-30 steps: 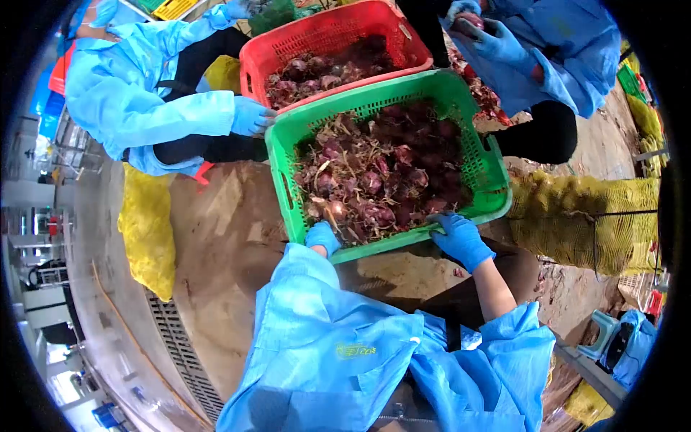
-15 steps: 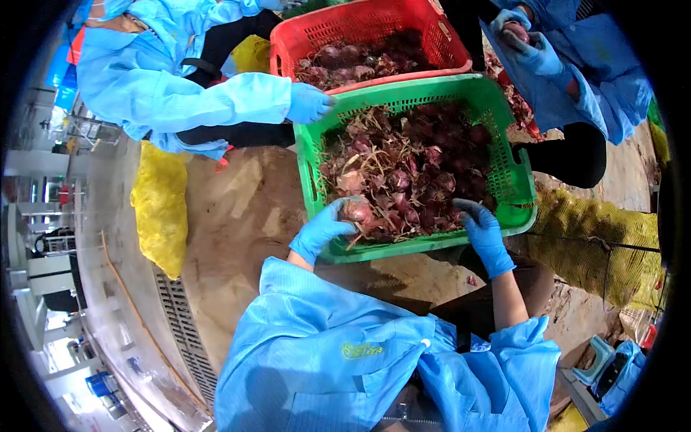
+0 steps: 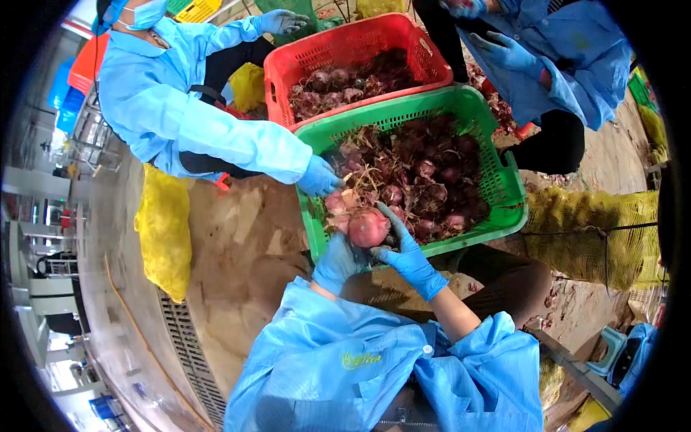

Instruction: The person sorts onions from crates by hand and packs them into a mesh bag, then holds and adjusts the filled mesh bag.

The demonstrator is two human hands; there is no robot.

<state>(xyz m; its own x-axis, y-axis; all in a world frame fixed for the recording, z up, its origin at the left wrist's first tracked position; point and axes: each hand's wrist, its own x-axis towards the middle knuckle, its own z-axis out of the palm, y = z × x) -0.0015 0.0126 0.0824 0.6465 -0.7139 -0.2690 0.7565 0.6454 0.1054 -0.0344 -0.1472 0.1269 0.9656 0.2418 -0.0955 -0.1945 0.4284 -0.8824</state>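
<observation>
- Both my gloved hands, left hand (image 3: 337, 263) and right hand (image 3: 409, 261), curve partly open around a red onion (image 3: 368, 229) at the green crate's (image 3: 471, 241) near edge.
- Co-worker's hand (image 3: 319, 177) crosses its left rim; red crate (image 3: 278, 85) beyond.
- Stained floor (image 3: 227, 288) opens leftward to a yellow sack (image 3: 164, 234); mesh sack (image 3: 594, 234) crowds the right.

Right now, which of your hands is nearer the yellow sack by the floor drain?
Left. The yellow sack lies left; the left hand is on its side of the large onion, the right hand farther across.
</observation>
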